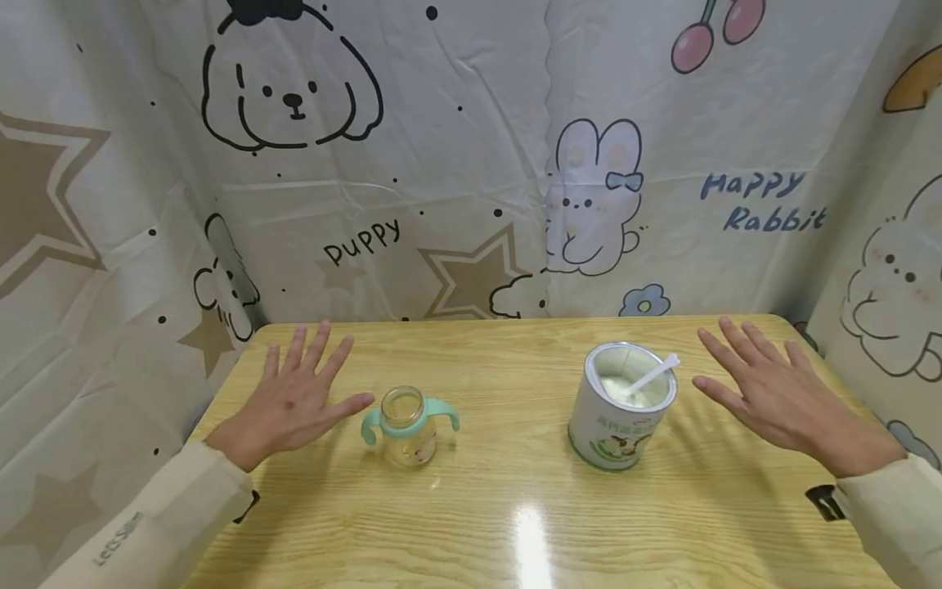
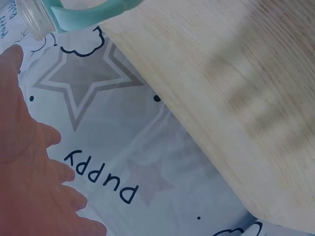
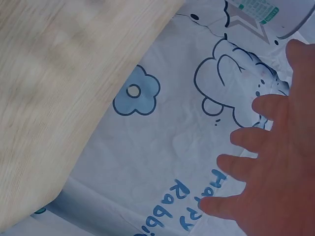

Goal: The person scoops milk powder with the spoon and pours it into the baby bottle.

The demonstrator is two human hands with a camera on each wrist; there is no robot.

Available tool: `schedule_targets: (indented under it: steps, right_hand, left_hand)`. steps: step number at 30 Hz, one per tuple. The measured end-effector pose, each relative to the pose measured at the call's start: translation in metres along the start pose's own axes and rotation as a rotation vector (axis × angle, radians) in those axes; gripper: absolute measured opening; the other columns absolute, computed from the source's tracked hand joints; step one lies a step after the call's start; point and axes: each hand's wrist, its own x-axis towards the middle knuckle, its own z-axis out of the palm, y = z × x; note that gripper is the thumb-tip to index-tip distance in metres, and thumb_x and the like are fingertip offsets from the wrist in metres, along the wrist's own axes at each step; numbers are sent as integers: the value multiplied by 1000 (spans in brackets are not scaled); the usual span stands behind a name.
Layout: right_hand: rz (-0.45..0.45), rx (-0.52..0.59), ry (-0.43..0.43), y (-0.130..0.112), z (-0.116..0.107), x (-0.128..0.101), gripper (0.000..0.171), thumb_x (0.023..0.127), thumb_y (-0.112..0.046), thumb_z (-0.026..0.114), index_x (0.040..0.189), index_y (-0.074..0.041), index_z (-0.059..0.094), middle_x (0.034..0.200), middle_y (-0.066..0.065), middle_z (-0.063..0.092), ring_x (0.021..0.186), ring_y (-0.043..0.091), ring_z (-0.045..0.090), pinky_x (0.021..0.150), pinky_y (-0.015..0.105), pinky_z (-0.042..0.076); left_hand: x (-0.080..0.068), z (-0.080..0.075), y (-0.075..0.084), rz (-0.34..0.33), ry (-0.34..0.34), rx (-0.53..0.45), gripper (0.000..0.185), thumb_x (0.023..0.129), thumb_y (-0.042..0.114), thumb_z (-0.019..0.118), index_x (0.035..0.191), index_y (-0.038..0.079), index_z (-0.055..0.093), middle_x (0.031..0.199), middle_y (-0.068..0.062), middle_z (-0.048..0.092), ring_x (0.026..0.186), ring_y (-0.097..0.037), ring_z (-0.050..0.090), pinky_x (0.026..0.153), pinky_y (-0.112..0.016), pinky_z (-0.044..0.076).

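My left hand [image 1: 290, 405] is held over the left side of the table with its fingers spread and straight, holding nothing. Just right of its thumb stands a clear baby bottle [image 1: 408, 442] without a lid, with a mint-green two-handled collar [image 1: 440, 407]. Part of that bottle [image 2: 35, 17] shows at the top of the left wrist view. On the right, a milk powder can [image 1: 614, 433] stands uncovered. A white scoop [image 1: 655, 373] leans in the pale powder [image 1: 616, 388]. Beside the can, my right hand [image 1: 783, 397] is spread wide, apart from it and holding nothing.
Both things stand upright on a light wooden table [image 1: 500, 458], with a gap between them. A pale cloth [image 1: 456, 164] printed with cartoon animals and stars hangs behind the table and along its sides. Light glares off the front of the tabletop.
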Motion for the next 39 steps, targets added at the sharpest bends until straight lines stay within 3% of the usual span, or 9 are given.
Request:
schedule_targets:
  steps: [10,24,39]
  right_hand:
    - [-31,30,33,-5,-2,1,68,106,-43,46,155,0,30,159,30,22,143,50,22,104,78,17]
    - [-94,60,97,-6,-1,7,61,106,-35,49,149,8,38,149,35,36,131,54,39,102,69,33]
    - [-21,134,118,-13,-7,8,48,110,-28,38,143,6,47,138,34,49,123,55,46,98,69,38]
  left_hand:
    - [6,1,10,32,5,-9,89,97,68,42,160,8,21,164,-24,-2,148,-48,-7,114,-71,-1]
    - [18,4,28,82,-12,-81,88,97,68,42,160,11,20,165,-19,-2,150,-41,-6,117,-67,-2]
    - [29,6,47,157,25,-163,85,99,63,44,159,6,23,165,-20,8,151,-39,7,120,-61,11]
